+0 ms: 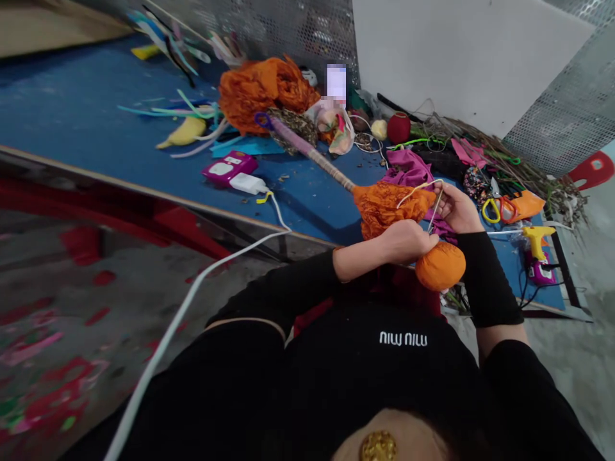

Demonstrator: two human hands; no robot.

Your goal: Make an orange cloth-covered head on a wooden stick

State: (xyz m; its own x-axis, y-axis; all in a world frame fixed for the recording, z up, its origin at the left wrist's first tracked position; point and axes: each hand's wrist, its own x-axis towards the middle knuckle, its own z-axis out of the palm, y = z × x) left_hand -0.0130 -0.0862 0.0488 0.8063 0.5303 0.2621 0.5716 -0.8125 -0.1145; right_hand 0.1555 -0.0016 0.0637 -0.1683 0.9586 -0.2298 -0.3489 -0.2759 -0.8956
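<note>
Blue tabletop clutter lies behind, while at its near edge the left hand clamps shut on the orange stuffed ball to steady it, and the right hand pinches a pale cord taut above.

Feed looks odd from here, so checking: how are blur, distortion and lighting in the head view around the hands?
Head view: wide-angle warp tilts and bends the blue table; left hand, right hand and orange ball are fairly sharp; the floor at left smears; a pixelated patch hides something near the orange cloth; light is even, without glare.
</note>
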